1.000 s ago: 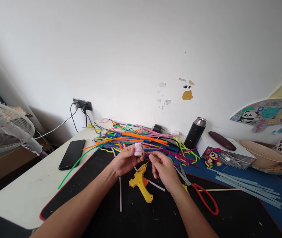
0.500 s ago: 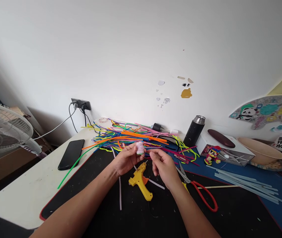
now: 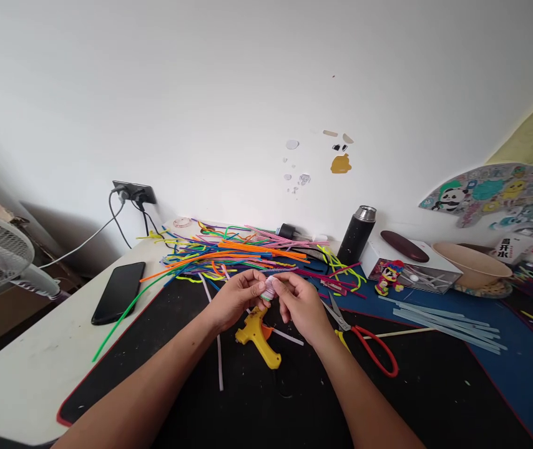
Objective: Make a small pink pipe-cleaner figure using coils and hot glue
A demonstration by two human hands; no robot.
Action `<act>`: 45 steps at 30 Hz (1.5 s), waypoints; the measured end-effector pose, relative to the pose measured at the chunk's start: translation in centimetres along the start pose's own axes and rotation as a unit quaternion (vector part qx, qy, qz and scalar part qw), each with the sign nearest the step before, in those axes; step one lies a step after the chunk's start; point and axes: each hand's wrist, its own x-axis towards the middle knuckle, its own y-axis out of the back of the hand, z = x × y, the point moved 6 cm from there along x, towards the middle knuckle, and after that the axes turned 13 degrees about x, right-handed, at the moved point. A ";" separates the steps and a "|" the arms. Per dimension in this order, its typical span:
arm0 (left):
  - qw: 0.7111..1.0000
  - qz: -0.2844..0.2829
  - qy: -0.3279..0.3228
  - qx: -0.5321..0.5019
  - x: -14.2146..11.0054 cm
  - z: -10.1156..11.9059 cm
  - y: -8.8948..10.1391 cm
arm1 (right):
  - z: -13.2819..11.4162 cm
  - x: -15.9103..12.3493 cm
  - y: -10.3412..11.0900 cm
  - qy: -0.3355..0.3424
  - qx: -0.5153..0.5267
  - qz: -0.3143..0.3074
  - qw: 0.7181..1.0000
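A small wound coil of pale pink-white pipe cleaner point(image 3: 269, 287), with a bit of green at its lower end, is held up over the black mat point(image 3: 173, 374). My left hand point(image 3: 234, 302) pinches it from one side. On the other side, the thumb and fingers of my right hand point(image 3: 301, 304) are closed on it too, partly covering it. Just below my hands lies a yellow hot glue gun point(image 3: 263, 344), its nozzle end near the coil. A pale lilac pipe cleaner point(image 3: 220, 365) lies to the left of the glue gun.
A heap of colourful pipe cleaners point(image 3: 229, 254) spreads along the wall. Red-handled scissors point(image 3: 379, 355) and glue sticks point(image 3: 449, 324) lie right, near a small figure point(image 3: 389, 278), a black thermos point(image 3: 357, 236) and a bowl point(image 3: 472, 265). A phone point(image 3: 119, 293) lies left.
My right hand has moved in to the coil and now touches it; before, it was a little apart. The coil has tilted and is more covered by fingers. The view has shifted slightly right.
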 end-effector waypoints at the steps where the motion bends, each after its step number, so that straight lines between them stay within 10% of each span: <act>1: 1.000 0.002 0.002 0.003 0.0 0.0 -0.1 | -0.1 0.0 0.0 0.001 -0.004 0.002 1.000; 15: 0.983 0.000 -0.016 0.182 -0.9 2.0 -0.8 | 0.5 0.4 0.6 0.013 -0.001 0.022 1.000; 45: 0.981 0.025 -0.021 0.192 -1.0 1.5 -1.0 | 0.5 0.1 0.2 0.003 0.017 0.016 1.000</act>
